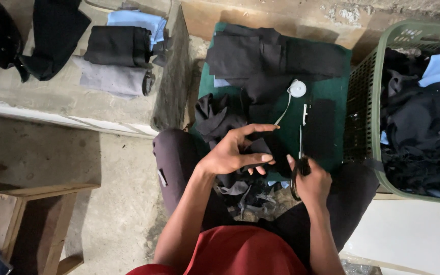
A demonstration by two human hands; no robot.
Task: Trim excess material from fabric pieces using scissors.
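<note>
While my right hand (pixel 312 184) grips the scissors (pixel 300 162), blades pointing far, my left hand (pixel 236 152) spreads open over the black cloth scrap (pixel 260 148) at my knees, near the green surface (pixel 332 97). I'd pull the cloth taut before snipping, I judge.

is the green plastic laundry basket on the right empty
No, the green plastic laundry basket is heaped with dark and pale blue pieces of fabric that fill it nearly to the rim.
</note>
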